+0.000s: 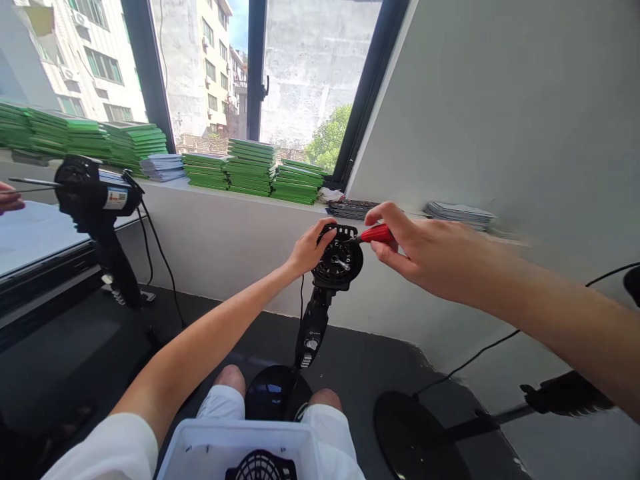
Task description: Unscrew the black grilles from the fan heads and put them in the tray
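In front of me stands a black pedestal fan without blades, its round motor housing [334, 270] facing me with silver metal and wiring inside. My left hand [311, 248] grips the upper left rim of this housing, thumb across its slotted edge. My right hand [400, 243] is closed around the red handle of a screwdriver [376, 233], whose shaft points left to the upper part of the housing. Whether the tip touches a screw is too small to tell. Below the housing, the black neck [313, 333] with a knob runs down to a round base [273, 393] between my knees.
A white plastic bin [245, 433] on my lap holds a black vented cover [263, 465] and small screws. Green stacks [250, 167] line the windowsill. At left, another person's hand [9, 199] is beside a second black fan [97, 190]. Another round base [415, 433] stands right.
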